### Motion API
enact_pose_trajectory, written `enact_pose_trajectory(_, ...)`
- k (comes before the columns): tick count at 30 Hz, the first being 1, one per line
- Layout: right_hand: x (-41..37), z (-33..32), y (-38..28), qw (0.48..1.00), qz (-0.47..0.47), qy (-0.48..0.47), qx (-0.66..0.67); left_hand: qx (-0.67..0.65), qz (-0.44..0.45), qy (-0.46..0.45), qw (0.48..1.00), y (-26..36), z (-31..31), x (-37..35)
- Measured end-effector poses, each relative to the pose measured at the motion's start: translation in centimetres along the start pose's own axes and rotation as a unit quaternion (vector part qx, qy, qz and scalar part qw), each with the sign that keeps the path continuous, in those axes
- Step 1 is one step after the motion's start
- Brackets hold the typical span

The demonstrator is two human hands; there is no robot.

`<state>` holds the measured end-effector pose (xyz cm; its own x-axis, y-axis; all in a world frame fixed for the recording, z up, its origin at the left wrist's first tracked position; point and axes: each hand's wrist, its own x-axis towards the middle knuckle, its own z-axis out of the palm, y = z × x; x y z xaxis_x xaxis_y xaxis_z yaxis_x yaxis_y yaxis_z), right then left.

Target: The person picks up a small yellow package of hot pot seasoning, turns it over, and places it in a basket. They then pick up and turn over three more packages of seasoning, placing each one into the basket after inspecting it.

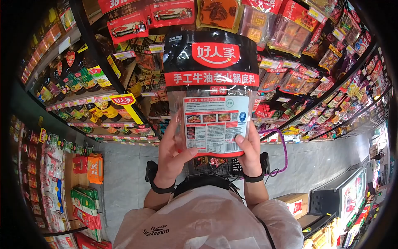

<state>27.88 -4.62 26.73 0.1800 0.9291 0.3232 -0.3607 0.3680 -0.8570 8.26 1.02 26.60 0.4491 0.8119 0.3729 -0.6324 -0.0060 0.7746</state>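
The bag [213, 89] blocks straight ahead — open floor [124, 170] left, purple handle [285, 152] obstructing right.

packed shelves [290, 83], grey floor [124, 170], perhaps a cardboard box [294, 200].

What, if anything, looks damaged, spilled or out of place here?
Nothing stands out. The dark pouch looks intact, held between the left hand and right hand, and the grey floor shows no spill. The farther packets are too small to check.
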Motion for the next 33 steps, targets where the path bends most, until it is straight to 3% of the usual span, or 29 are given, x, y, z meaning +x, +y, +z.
enact_pose_trajectory(22,-0.6,0.0,0.2,0.999,-0.023,0.005,-0.047,-0.014,0.004,0.010,1.000,-0.1,0.2,-0.2)
enact_pose_trajectory(33,-1.0,-2.8,1.9,0.991,-0.001,-0.054,-0.126,0.030,-0.094,0.063,0.993,-4.5,-2.8,-0.6)
